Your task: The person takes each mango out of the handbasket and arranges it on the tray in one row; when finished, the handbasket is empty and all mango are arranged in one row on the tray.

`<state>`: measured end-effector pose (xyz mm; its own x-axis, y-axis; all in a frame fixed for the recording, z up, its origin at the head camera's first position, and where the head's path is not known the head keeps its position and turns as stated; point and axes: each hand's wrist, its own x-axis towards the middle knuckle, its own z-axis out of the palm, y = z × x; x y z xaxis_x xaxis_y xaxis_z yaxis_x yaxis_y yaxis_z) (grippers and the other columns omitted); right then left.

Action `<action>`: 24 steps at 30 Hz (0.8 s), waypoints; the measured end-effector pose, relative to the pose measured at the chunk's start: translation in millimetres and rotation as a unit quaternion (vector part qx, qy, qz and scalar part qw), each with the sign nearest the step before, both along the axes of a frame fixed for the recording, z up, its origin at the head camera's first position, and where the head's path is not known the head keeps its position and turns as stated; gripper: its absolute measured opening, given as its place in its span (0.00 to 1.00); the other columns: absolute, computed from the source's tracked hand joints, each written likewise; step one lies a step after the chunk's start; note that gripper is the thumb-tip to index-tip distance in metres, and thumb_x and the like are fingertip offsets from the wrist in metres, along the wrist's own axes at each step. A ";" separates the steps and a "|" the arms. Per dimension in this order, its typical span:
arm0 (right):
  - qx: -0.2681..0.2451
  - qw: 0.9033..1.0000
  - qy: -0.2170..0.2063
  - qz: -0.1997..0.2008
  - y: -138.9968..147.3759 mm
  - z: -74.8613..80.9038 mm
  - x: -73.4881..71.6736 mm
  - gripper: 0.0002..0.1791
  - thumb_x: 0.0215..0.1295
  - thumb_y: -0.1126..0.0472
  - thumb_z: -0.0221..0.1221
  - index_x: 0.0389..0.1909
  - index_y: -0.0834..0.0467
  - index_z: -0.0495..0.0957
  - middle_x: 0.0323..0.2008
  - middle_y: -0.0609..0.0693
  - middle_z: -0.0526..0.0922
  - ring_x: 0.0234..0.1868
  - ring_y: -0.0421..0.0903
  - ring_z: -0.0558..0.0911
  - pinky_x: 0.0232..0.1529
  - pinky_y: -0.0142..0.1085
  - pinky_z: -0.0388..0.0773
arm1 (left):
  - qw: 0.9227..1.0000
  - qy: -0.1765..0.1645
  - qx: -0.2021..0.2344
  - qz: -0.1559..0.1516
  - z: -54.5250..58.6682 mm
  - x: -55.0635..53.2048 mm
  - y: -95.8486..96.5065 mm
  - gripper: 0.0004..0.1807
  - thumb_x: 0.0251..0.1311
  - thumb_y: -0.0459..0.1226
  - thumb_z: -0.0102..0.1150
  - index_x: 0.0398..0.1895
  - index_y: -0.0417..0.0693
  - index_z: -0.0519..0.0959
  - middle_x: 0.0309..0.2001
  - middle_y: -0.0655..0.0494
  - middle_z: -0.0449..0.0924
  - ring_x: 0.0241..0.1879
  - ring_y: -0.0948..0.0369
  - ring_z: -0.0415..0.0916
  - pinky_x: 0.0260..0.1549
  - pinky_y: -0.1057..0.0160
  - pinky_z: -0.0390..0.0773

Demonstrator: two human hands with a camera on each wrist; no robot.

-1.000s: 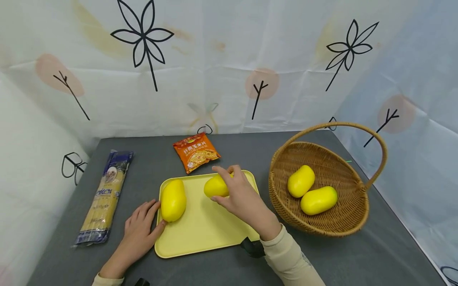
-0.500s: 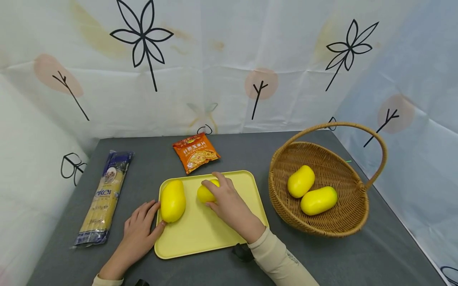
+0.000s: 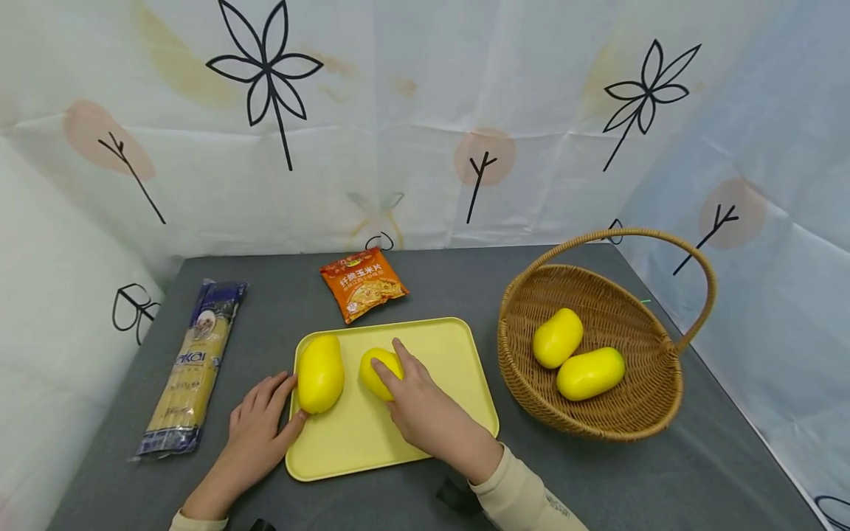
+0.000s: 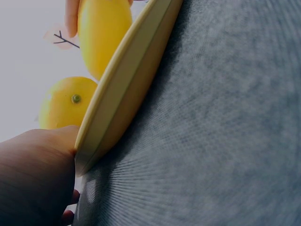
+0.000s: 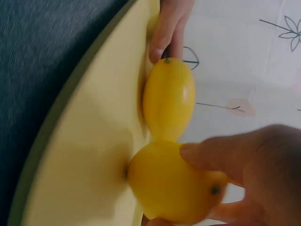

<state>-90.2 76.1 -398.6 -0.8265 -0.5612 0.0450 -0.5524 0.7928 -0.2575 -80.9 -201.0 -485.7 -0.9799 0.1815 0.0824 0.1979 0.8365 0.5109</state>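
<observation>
On the pale yellow tray (image 3: 432,346) lie two oval, mango-like yellow fruits. My right hand (image 3: 428,413) holds the smaller fruit (image 3: 380,371) near the tray's middle, its thumb and fingers around it; a green stem spot shows in the right wrist view. To its left lies the longer fruit (image 3: 321,374), along the tray's left rim. My left hand (image 3: 259,428) rests beside that rim with fingers extended, its index fingertip and thumb at the rim next to the longer fruit. In the left wrist view, the hand's back (image 4: 37,169) hides most of its fingers.
A wicker basket (image 3: 637,413) with a tall handle stands right of the tray, two more yellow fruits (image 3: 589,373) inside. Behind the tray lies an orange snack packet (image 3: 365,284). A pack of spaghetti (image 3: 192,369) lies at the left. Printed fabric hangs behind the grey table.
My right hand has moved left and toward me over the tray with the smaller fruit, bringing it closer to the longer one. My left hand has stayed in place.
</observation>
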 end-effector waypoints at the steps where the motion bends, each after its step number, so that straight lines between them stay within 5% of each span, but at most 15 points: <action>1: 0.002 1.000 -0.007 0.003 0.3 0.2 1.3 0.32 0.67 0.60 0.58 0.71 0.54 0.60 0.73 0.65 0.49 0.68 0.59 0.64 0.58 0.41 0.73 | 1.000 0.000 -0.001 0.000 -0.2 -0.1 -0.1 0.35 0.67 0.52 0.51 0.71 0.46 0.59 0.70 0.41 0.53 0.67 0.40 0.46 0.54 0.36 0.48; 7: 0.021 0.999 -0.042 0.006 -3.0 -1.0 2.1 0.33 0.69 0.60 0.56 0.73 0.54 0.56 0.73 0.66 0.49 0.69 0.62 0.62 0.59 0.44 0.72 | 1.000 0.002 -0.004 -0.001 -2.1 -0.3 -0.4 0.35 0.67 0.52 0.51 0.71 0.45 0.60 0.70 0.41 0.54 0.67 0.40 0.46 0.54 0.36 0.48; 24: 0.004 0.999 0.037 -0.019 -16.2 -18.4 -18.2 0.40 0.61 0.52 0.64 0.70 0.58 0.57 0.65 0.61 0.63 0.55 0.55 0.75 0.48 0.36 0.79 | 1.000 0.001 -0.005 -0.002 -0.9 0.4 -0.2 0.35 0.67 0.52 0.51 0.71 0.44 0.59 0.70 0.41 0.53 0.68 0.40 0.46 0.54 0.36 0.48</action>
<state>-108.4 59.9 -417.0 -0.8420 -0.5295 0.1027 -0.5387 0.8156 -0.2113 -80.5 -201.1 -486.6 -0.9789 0.1867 0.0829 0.2029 0.8408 0.5019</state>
